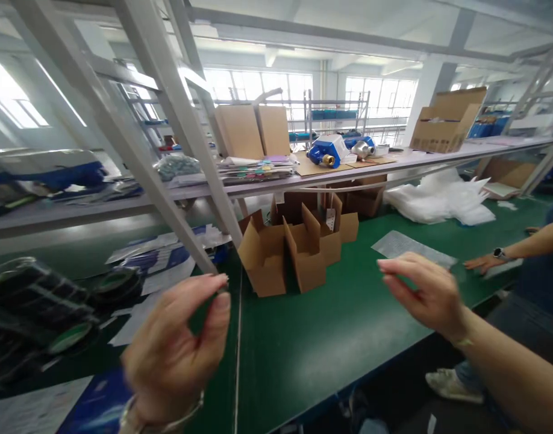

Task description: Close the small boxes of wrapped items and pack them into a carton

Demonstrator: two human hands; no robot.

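Observation:
My left hand is raised low in the view above the green table, thumb and forefinger pinched close together; the blur hides whether anything small is between them. My right hand hovers to the right with fingers extended and apart, holding nothing. Several small open cardboard boxes stand on the table beyond and between both hands, nearest to them.
A grey shelf on slanted posts crosses the view, carrying papers, cardboard boxes and blue-and-white devices. White plastic bags and a clear sheet lie at right. Another person's hand with a watch rests there. Dark trays sit at left.

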